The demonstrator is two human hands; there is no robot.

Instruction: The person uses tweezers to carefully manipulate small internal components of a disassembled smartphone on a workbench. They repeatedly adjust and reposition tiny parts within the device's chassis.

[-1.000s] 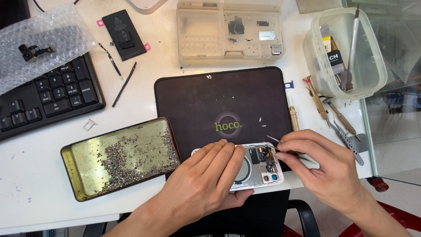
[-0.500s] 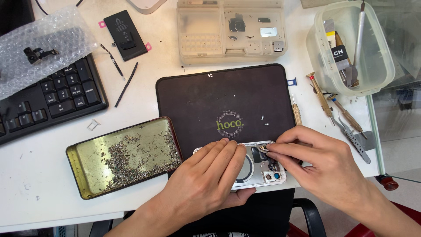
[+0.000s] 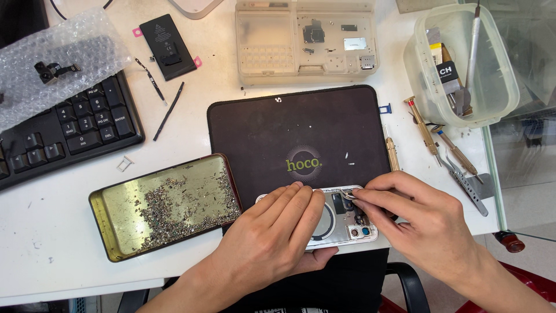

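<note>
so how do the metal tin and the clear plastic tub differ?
The metal tin is shallow, rectangular and golden, strewn with tiny screws, lying left of the left hand. The clear plastic tub is deeper, see-through, holding tools, standing at the far right. Both are open-topped and untouched.
</note>
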